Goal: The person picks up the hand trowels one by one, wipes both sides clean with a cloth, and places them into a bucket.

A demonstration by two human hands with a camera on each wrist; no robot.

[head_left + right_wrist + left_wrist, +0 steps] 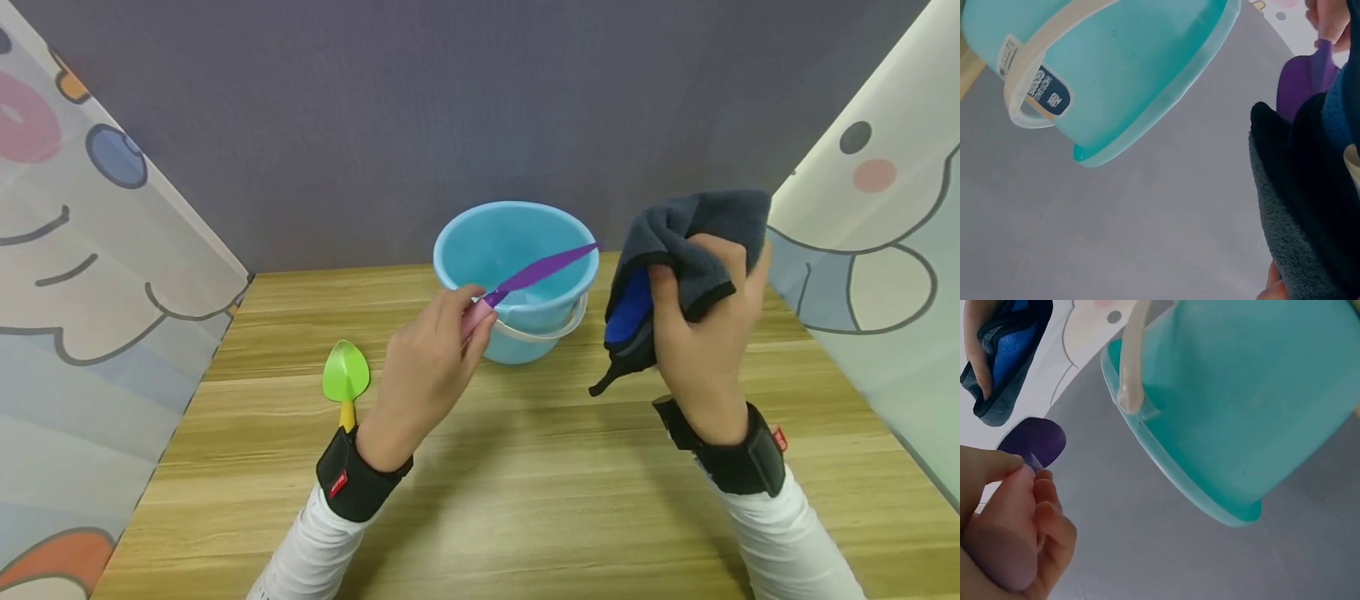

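Note:
In the head view, my left hand (427,367) pinches the pink handle of a toy shovel with a purple blade (543,270). The blade points right, over the mouth of a light blue bucket (516,348). My right hand (708,346) grips a bunched grey and blue cloth (663,221) above the table, right of the bucket. The bucket stands upright, its white handle (536,337) hanging down in front. From the left wrist, thumb and fingers show round the pink handle (1019,506). In the right wrist view the cloth (1285,231) hides most of the right hand.
A green toy shovel (346,372) with a yellow handle lies on the wood-grain table (525,525), partly behind my left wrist. A grey panel (337,125) stands behind the bucket. Cartoon-printed panels flank the table on the left (82,275) and right (900,292).

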